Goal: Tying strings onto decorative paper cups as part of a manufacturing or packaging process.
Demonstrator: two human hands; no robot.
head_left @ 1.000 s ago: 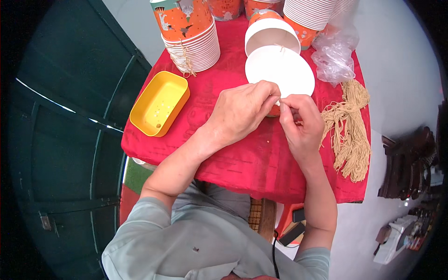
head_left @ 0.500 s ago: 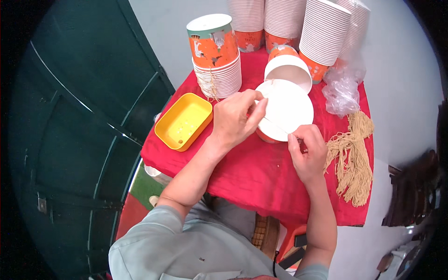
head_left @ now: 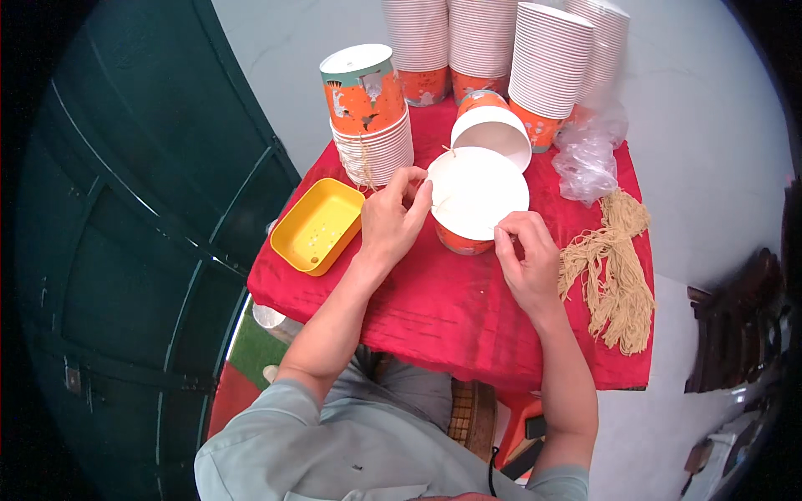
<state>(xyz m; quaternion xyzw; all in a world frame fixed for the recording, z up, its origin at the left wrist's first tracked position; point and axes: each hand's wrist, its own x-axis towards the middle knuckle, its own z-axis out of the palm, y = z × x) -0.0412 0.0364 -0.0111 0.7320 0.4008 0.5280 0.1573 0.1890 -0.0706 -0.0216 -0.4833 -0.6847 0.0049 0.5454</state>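
A paper bucket stands upside down in front of me, its white round base (head_left: 484,188) facing up and its orange printed side (head_left: 462,242) showing below. My left hand (head_left: 394,221) is at the left edge of the base, thumb and forefinger pinched on a thin string. At the near right edge, my right hand (head_left: 530,260) pinches the string too. Only a faint piece of the string (head_left: 444,203) shows across the white base. A short tan cord end (head_left: 449,151) sticks out at the far left rim.
A second bucket (head_left: 493,138) lies on its side behind. Stacked buckets (head_left: 372,146) with tan cords stand left, more stacks (head_left: 547,63) at the back. A yellow tray (head_left: 317,225) holds small bits. Tan string bundle (head_left: 614,275) and clear plastic bag (head_left: 587,159) lie right on the red cloth (head_left: 434,317).
The view has shifted a little. My left hand has drawn back from over the white base to its left edge; my right hand stays at the near right edge. The string shows less clearly.
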